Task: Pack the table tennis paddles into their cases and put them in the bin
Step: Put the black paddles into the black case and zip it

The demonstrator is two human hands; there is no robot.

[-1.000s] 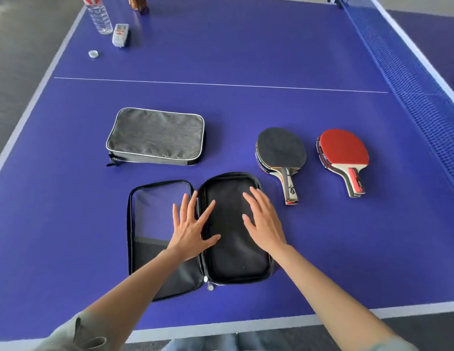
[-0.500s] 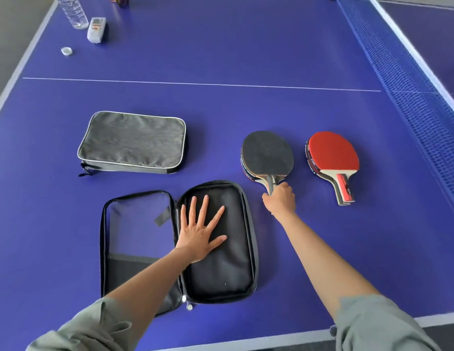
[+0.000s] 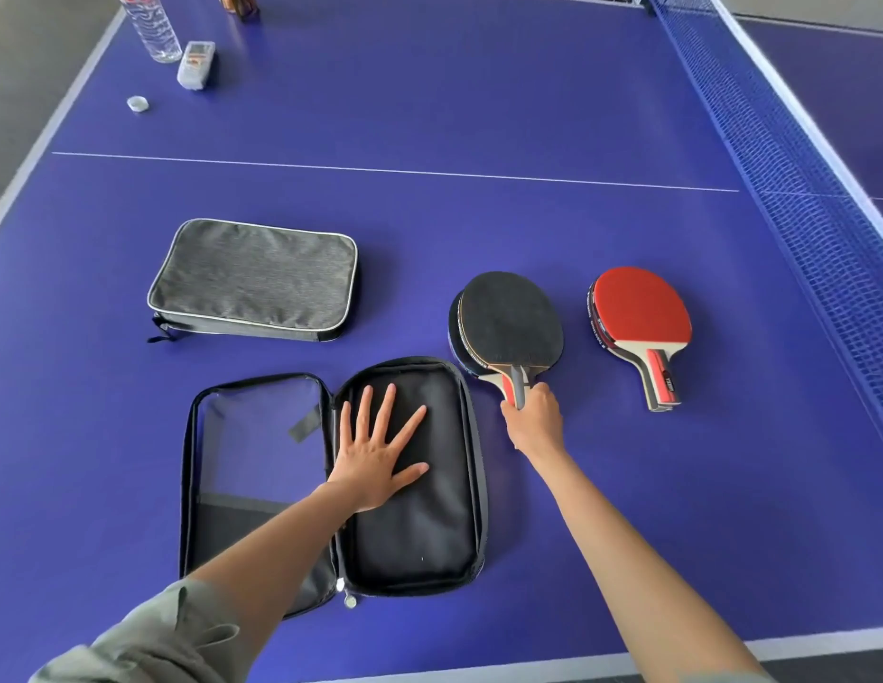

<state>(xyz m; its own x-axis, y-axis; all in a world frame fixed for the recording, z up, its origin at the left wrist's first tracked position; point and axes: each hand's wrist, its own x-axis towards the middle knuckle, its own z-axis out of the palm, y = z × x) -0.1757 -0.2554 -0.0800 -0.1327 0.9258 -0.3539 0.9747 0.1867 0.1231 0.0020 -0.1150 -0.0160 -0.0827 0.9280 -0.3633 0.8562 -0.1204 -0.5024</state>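
Early stage, by my reading: no paddle cased yet, no bin in view. On the desk (image 3: 478, 115), open case (image 3: 409, 480) lies unzipped and flat, long axis running away from the person; left hand (image 3: 375, 465) presses its right half, fingers straight and spread. Grey case (image 3: 254, 278), beyond the open case, looks closed. Black paddle (image 3: 508, 322), just right of the open case: blade far, handle toward the person; right hand (image 3: 533, 416) fingers clench the handle. Red paddle (image 3: 639, 313), farther right, points alike, untouched.
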